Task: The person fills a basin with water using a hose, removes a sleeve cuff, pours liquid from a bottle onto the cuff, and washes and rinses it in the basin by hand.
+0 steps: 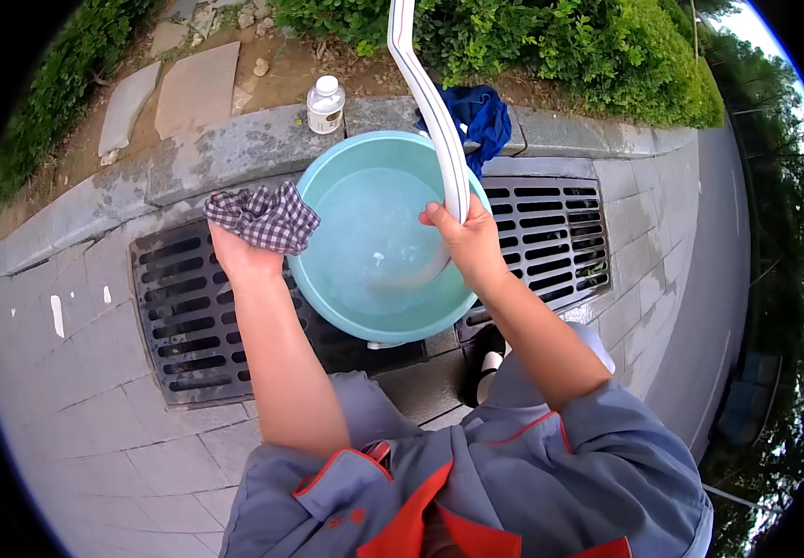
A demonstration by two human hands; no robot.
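A crumpled dark-and-white checkered cloth [265,218] covers the fingers of my left hand [246,260], which holds it just left of the basin's rim. My right hand [473,244] is closed around a white striped hose [437,121] over the basin's right side. The hose comes down from the top of the view, and its end is hidden by my hand. Below sits a round light-green basin [328,318] with water [374,232] in it. The water's surface is blurred near my right hand.
The basin stands between two metal drain grates [188,325] beside a stone kerb [207,158]. On the kerb are a white-capped bottle [325,104] and a blue cloth [484,121]. Green bushes [551,65] grow behind. A shoe [484,363] shows below the basin.
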